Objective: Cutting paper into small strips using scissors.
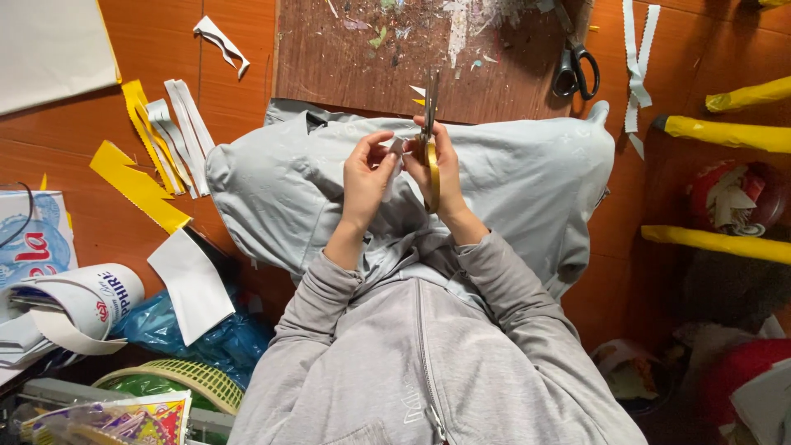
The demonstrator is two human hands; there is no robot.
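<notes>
Snipping a small white paper piece (398, 147), you pinched it in your left hand (365, 175) while your right hand (437, 169) gripped gold-handled scissors (430, 132), blades toward twelve o'clock; steady turning seemed needed.

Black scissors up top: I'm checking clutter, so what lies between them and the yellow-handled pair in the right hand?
In the head view, only bare brown board lies between the black scissors and the yellow-handled scissors in the right hand.

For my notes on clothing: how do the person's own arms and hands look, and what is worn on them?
Both arms wear long, loose light-grey sleeves of a zip-front top, ending at the wrists. The left hand and right hand are bare: no gloves, rings or watch can be seen.
</notes>
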